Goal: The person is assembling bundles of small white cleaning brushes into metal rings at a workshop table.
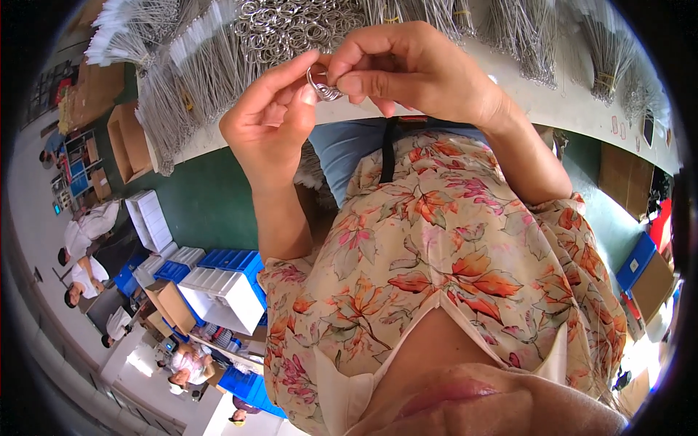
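Above the near edge of a white table (582, 112), my two hands meet at a small cluster of silver metal rings (328, 92). My left hand (267, 120) pinches one side of the cluster between thumb and fingers. From the other side, my right hand (429, 76) grips it with thumb and forefinger; its other fingers are curled. How the rings link together is too small to make out. Just beyond my hands lies a pile of loose silver rings (291, 29).
Bundles of thin metal wires (196, 73) lie left of the ring pile, and more wire bundles (523, 43) line the table to the right. An open cardboard box (127, 142) stands off the table's left end. White crates (225, 298) and blue crates are stacked at lower left. Several people sit farther off.
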Demonstrator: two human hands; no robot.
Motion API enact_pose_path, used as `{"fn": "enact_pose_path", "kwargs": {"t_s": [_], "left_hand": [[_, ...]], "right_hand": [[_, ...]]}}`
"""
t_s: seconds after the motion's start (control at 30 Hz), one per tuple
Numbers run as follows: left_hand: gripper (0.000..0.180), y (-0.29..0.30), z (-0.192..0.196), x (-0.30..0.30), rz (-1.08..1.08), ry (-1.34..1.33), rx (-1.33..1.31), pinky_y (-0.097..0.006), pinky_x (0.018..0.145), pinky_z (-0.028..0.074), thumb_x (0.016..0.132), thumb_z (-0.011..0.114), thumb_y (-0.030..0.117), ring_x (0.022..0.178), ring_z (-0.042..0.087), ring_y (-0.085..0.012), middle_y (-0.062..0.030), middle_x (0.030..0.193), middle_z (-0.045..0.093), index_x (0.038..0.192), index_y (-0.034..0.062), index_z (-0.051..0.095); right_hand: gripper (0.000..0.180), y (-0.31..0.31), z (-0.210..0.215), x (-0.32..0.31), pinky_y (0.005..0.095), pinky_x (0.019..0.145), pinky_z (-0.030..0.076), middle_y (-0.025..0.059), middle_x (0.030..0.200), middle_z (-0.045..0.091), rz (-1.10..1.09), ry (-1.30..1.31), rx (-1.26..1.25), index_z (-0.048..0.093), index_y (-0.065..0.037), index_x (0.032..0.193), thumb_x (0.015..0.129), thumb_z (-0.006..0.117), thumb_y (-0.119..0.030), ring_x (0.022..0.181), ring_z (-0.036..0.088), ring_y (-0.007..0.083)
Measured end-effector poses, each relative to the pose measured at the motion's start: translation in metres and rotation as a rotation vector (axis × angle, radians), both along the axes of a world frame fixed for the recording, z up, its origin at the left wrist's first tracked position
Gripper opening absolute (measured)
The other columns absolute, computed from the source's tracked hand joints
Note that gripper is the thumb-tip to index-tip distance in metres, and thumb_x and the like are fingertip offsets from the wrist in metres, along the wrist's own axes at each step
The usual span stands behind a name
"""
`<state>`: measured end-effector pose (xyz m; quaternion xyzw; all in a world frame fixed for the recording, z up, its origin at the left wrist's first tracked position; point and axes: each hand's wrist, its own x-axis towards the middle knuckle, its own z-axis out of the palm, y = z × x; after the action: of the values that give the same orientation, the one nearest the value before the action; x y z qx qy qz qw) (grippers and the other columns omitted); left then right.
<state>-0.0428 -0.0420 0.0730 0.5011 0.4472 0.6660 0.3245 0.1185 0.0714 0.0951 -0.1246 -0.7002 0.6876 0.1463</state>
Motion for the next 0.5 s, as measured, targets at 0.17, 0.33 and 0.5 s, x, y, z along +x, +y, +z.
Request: {"fn": "enact_pose_path", "kwargs": {"t_s": [0.17, 0.33, 0.5], "left_hand": [[0.028, -0.011, 0.011, -0.006, 0.093, 0.012, -0.091, -0.025, 0.072, 0.050, 0.079, 0.055, -0.008, 0.084, 0.061, -0.0143, -0.0132, 0.097, 0.063, 0.107, -0.0063, 0.058], [0.029, -0.009, -0.015, -0.011, 0.161, 0.306, -0.189, -0.023, 0.073, 0.051, 0.078, 0.060, -0.003, 0.082, 0.061, -0.0099, -0.0078, 0.098, 0.064, 0.106, 0.0002, 0.061], [0.028, -0.025, -0.023, -0.029, 0.115, 0.311, -0.401, -0.024, 0.074, 0.051, 0.080, 0.060, 0.002, 0.081, 0.062, -0.0110, -0.0074, 0.095, 0.064, 0.108, 0.0041, 0.060]], "right_hand": [[0.012, -0.014, 0.003, -0.018, 0.0227, 0.053, 0.044, 0.0034, 0.073, 0.062, -0.120, 0.034, 0.010, 0.062, -0.002, 0.090, 0.080, 0.063, -0.010, 0.057, 0.053, 0.0087], [0.010, -0.022, -0.023, -0.022, 0.0303, 0.057, 0.046, 0.0118, 0.076, 0.060, -0.326, -0.033, 0.583, 0.062, -0.001, 0.085, 0.077, 0.063, -0.005, 0.064, 0.060, 0.0246], [0.006, -0.034, -0.068, -0.003, 0.0323, 0.055, 0.046, 0.0088, 0.075, 0.059, -0.368, -0.106, 0.804, 0.060, -0.004, 0.081, 0.077, 0.064, -0.006, 0.063, 0.059, 0.0254]]}}
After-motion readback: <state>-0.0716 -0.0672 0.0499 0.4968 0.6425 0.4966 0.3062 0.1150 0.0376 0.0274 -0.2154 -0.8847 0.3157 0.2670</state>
